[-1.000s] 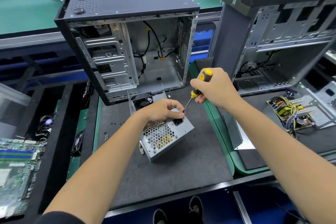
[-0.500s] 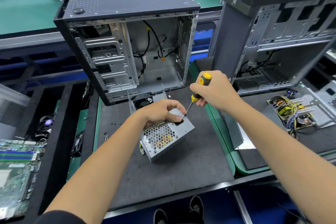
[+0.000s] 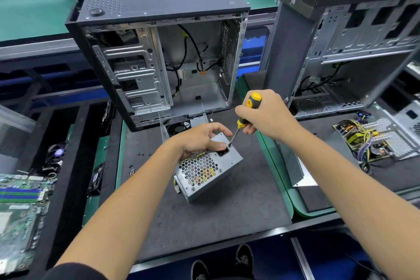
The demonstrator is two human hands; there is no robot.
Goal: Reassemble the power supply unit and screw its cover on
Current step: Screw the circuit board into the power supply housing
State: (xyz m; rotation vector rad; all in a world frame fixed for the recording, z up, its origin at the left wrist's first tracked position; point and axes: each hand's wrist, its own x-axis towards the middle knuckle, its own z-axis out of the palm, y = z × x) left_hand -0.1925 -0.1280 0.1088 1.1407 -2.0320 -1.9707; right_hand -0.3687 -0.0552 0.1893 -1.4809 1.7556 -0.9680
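Head view: power supply unit (image 3: pixel 208 171) on bench (image 3: pixel 227 218) mat, gripped by left hand (image 3: pixel 200 138). Right hand (image 3: pixel 267 115) clasps screwdriver (image 3: pixel 244 118), tip at unit's top edge.

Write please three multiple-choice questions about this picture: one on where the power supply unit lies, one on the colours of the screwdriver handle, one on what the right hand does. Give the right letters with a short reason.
1. Where does the power supply unit lie?
A. inside the open computer case
B. on the dark mat in front of the open computer case
C. on the green motherboard

2. Which colours has the screwdriver handle?
A. red and white
B. all blue
C. yellow and black

3. What does the right hand do?
A. grips the screwdriver
B. rests flat on the mat
C. holds a cable

Answers: 1 B, the unit sits on the dark mat, below the open computer case. 2 C, a yellow cap and collar with black between. 3 A, its fingers are curled round the handle, the tip set near the unit's top corner, while the left hand holds the unit.
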